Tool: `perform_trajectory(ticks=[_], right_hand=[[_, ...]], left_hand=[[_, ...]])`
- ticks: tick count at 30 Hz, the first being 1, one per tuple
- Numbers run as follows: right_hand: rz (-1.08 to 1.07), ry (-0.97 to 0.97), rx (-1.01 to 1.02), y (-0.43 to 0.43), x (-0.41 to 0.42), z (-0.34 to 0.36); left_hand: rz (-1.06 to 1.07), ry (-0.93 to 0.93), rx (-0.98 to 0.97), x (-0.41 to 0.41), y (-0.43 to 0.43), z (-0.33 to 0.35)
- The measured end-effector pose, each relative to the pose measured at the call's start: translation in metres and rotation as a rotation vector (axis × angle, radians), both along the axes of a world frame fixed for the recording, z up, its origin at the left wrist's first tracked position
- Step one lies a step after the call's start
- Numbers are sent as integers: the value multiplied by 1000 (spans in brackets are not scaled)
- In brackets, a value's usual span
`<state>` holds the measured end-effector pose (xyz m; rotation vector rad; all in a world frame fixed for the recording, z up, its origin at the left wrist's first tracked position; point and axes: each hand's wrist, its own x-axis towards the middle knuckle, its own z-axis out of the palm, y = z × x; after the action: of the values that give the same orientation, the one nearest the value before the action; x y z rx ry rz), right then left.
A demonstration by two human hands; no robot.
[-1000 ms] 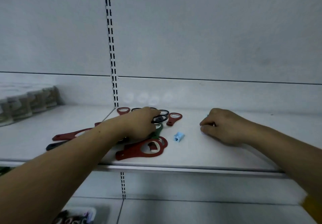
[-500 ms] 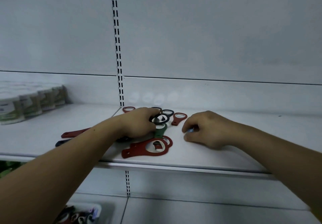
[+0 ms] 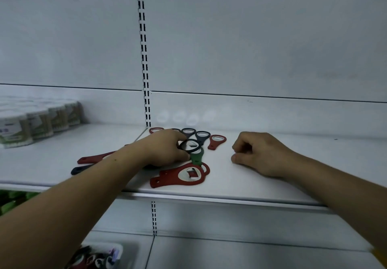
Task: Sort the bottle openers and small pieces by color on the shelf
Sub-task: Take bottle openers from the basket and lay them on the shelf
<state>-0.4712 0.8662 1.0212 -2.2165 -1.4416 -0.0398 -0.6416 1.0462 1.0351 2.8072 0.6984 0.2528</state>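
Bottle openers lie in a cluster on the white shelf (image 3: pixel 261 191). My left hand (image 3: pixel 165 148) pinches the ring of a black opener (image 3: pixel 189 145) at the middle of the cluster. Below it lie a green opener (image 3: pixel 197 157) and a large red opener (image 3: pixel 184 176). A small red opener (image 3: pixel 216 142) and two dark blue ones (image 3: pixel 202 136) lie behind. A long red opener (image 3: pixel 94 158) and a dark blue handle (image 3: pixel 80 169) stick out left of my forearm. My right hand (image 3: pixel 258 153) rests on the shelf to the right, curled into a fist; the small blue piece is not visible.
Several labelled jars (image 3: pixel 31 123) stand at the back left of the shelf. A slotted upright (image 3: pixel 144 59) runs up the back wall. On the lower shelf a white bin (image 3: pixel 98 256) holds more openers. Green items (image 3: pixel 12 201) show under the left shelf.
My right hand slid left over the small blue piece, closed on it and drew back right; the piece is gone from the shelf. My left hand stayed on the cluster, holding the black opener's ring.
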Motion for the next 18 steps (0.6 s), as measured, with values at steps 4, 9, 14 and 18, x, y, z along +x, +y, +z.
perform_trajectory(ticks=[4, 9, 14, 18], right_hand=[[20, -39, -46, 1, -1, -1], [23, -84, -64, -2, 0, 0], [-53, -114, -96, -9, 2, 3], [-67, -192, -70, 0, -3, 7]], left_hand=[[31, 38, 21, 1, 1, -2], [-4, 93, 71, -6, -2, 0], [3, 31, 55, -10, -1, -1], [31, -9, 27, -12, 0, -4]])
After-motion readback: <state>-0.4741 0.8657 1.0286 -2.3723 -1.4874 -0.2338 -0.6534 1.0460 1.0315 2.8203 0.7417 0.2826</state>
